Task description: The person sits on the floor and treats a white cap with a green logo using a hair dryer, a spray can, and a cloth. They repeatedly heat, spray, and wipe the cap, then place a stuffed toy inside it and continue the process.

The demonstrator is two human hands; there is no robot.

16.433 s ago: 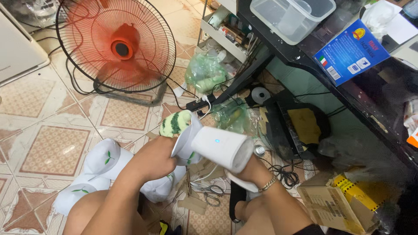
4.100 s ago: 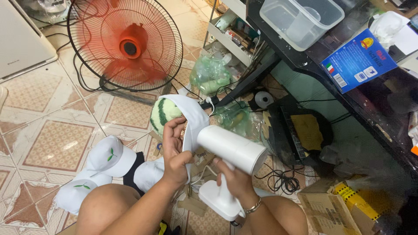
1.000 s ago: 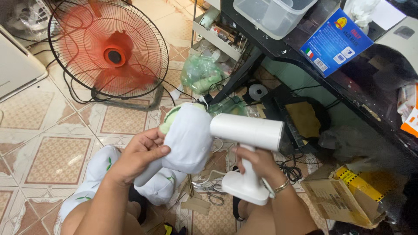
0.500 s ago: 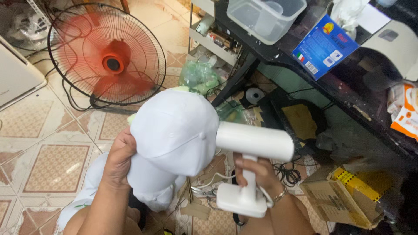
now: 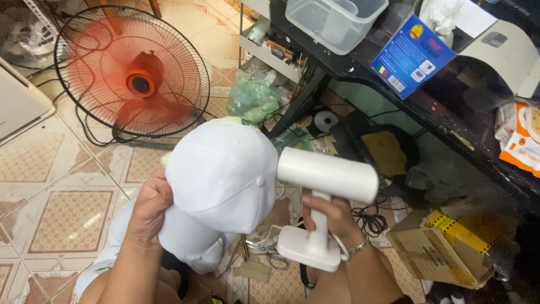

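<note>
My left hand point(image 5: 147, 211) grips a white cap point(image 5: 222, 174) by its lower left edge and holds it up in the middle of the view, crown towards me. My right hand point(image 5: 332, 214) is closed round the handle of a white handheld steamer point(image 5: 326, 194). The steamer's nozzle end touches the right side of the cap's crown. More white caps point(image 5: 191, 242) lie stacked on my lap under the raised one, partly hidden by it.
A red floor fan point(image 5: 132, 73) stands on the tiled floor at the upper left. A dark table point(image 5: 427, 95) at the right carries a clear plastic box point(image 5: 332, 19) and a blue carton point(image 5: 410, 53). An open cardboard box point(image 5: 444, 247), cables and green bags sit below.
I have turned the cap so that its white crown faces me and raised it; the steamer's nozzle has come against its right side. The view has shifted slightly.
</note>
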